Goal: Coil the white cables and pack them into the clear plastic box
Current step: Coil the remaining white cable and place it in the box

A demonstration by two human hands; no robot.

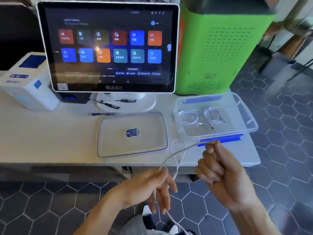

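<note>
The touchscreen monitor [108, 46] carries the brand "客如云" on its lower bezel; its tile captions and the lid sticker [132, 132] are too blurred to read.

1. The white cable [176, 154] runs down past the left hand [152, 187] and leaves the picture at the bottom edge, so its far end can't be seen.
2. The right hand [221, 175] covers the cable's upper end; the plug is hidden.
3. Labels on the touchscreen [110, 46] tiles are too blurred to read.
4. The green cabinet [220, 48] is cut off at the top.
5. The coiled cables [199, 116] inside the clear plastic box [243, 116] are hazy; their count is unclear.
6. The white printer [25, 85] is smeared, its markings illegible.
</note>
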